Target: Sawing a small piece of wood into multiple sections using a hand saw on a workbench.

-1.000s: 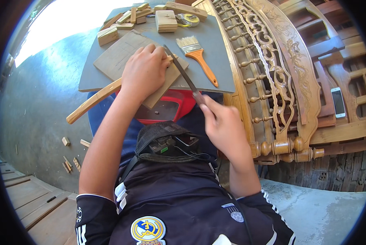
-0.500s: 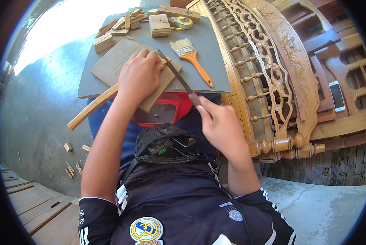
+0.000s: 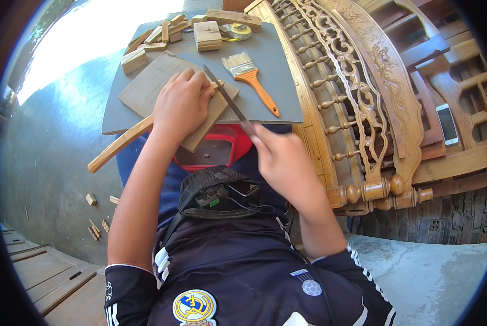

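Observation:
My left hand [image 3: 181,106] is closed around a long wooden stick [image 3: 121,144] and presses it onto a flat wooden board [image 3: 148,81]. The stick slants, its long end hanging out past the table's near edge and its short end showing just beyond my fingers. In my right hand [image 3: 285,163] is the handle of a narrow dark file [image 3: 227,99]. The file's blade lies across the stick's short end, close to my left fingers. Where blade and wood meet is partly hidden. A paintbrush [image 3: 257,87] with an orange handle rests right of the board.
Wood offcuts [image 3: 133,61], a wooden block [image 3: 207,36] and a tape measure [image 3: 237,32] lie at the back of the grey table [image 3: 279,54]. Carved wooden furniture [image 3: 357,81] with a white phone [image 3: 447,124] stands right. A red stool [image 3: 242,142] shows below the table.
My right hand and the file have shifted left and slightly forward across the stick. My left hand still holds the stick in about the same place on the board.

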Demonstrator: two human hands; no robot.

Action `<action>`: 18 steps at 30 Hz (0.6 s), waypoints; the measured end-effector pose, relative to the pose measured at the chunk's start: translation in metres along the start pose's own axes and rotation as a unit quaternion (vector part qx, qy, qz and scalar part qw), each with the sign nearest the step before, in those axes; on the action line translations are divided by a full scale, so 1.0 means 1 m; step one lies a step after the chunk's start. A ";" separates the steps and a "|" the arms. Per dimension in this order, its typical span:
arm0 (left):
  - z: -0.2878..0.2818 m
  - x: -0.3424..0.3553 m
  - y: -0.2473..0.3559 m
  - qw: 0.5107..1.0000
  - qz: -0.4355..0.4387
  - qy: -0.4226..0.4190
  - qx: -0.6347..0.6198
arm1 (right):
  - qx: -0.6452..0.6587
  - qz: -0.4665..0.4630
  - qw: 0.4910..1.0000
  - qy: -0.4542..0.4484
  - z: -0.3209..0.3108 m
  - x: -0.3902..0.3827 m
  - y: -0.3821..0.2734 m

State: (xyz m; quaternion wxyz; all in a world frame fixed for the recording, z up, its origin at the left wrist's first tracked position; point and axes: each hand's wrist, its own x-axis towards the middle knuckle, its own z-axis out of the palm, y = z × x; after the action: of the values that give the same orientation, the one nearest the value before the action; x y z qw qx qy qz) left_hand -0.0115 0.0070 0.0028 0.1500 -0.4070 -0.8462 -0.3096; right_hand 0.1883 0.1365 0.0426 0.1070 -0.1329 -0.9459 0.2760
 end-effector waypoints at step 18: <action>0.005 0.002 0.005 1.000 0.001 0.008 -0.017 | -0.009 -0.048 0.998 0.044 0.022 0.044 0.008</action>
State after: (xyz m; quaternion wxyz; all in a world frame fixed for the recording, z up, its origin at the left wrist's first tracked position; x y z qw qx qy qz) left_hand -0.0091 0.0139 0.0019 0.1496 -0.4079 -0.8392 -0.3270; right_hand 0.1423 0.1460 0.0256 0.1603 -0.1001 -0.9481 0.2557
